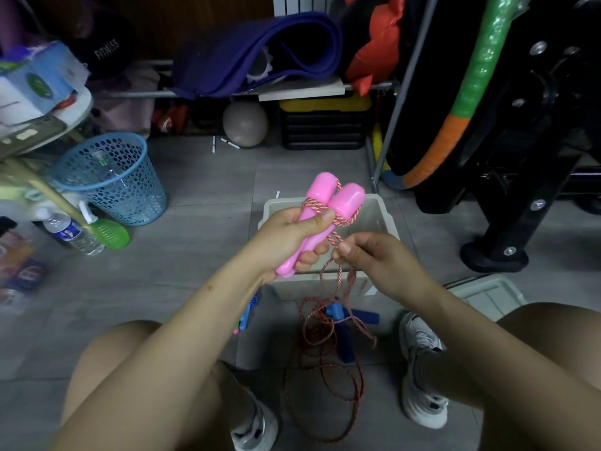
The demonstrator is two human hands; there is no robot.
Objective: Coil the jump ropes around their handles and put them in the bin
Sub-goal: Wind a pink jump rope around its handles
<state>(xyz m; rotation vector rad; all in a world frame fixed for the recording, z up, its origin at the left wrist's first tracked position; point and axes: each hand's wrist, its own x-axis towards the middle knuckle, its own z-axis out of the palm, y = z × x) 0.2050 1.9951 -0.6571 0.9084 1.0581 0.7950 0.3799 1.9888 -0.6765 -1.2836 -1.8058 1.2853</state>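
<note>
The person squats on the floor and is in the middle of coiling. The left hand (294, 236) holds both pink handles (320, 216) together in a closed grip, just above the pale bin (380, 209). The right hand (367, 255) pinches the red-and-white rope (325, 340), which has only a few turns near the caps. I judge the next move needs more wraps, pulling slack upward. Much rope lies loose between the shoes, over a blue jump rope (351, 317), so it may snag there.

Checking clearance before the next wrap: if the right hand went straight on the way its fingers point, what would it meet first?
Probably the pink handles gripped by the left hand, which lie just beyond the right hand; depth is uncertain.
</note>
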